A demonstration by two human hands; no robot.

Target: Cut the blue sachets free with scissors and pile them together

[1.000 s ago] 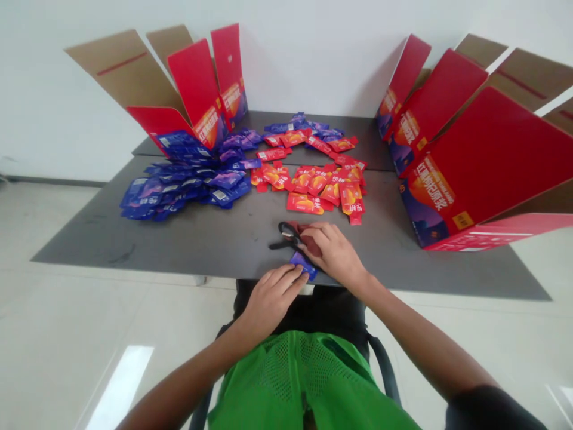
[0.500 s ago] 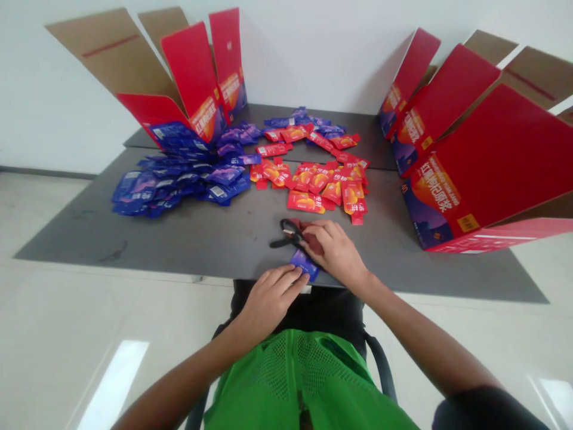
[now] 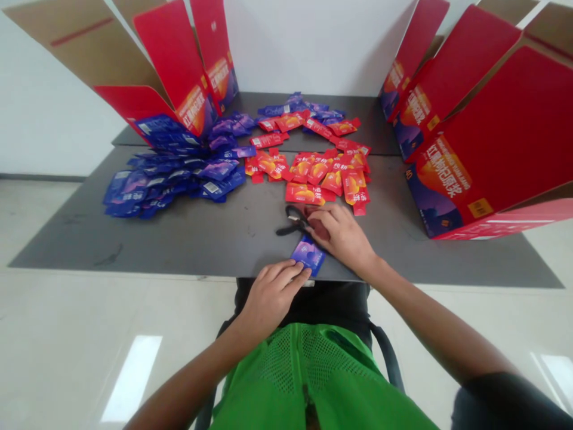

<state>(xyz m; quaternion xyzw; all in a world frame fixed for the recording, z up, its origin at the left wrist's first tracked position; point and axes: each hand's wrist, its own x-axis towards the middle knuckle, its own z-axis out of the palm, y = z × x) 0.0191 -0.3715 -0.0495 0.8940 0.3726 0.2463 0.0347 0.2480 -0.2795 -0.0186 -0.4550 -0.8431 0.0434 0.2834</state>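
A blue-purple sachet (image 3: pixel 308 255) lies at the table's front edge, its printed face up. My left hand (image 3: pixel 275 289) grips its lower left corner, fingertips and thumb close together on it. Just above the sachet, my right hand (image 3: pixel 342 236) has curled fingers around the middle of a pair of black scissors (image 3: pixel 293 220). The scissor handles stick out to the left; the blades are hidden under the hand. Beyond my right hand lie red-orange sachets (image 3: pixel 308 194), some overlapping. A large pile of blue sachets (image 3: pixel 165 179) spreads across the left side.
Open red cartons stand on both sides: a left carton (image 3: pixel 134 98) behind the blue pile and a right carton (image 3: pixel 465 173) near the right end. More blue sachets (image 3: pixel 293 106) lie at the back before the white wall (image 3: pixel 308 48). The grey table (image 3: pixel 201 239) ends close to my body.
The view has tilted down slightly. My left hand has slid toward the sachet's lower edge, so more of its printed face shows. My right hand keeps its place by the scissors.
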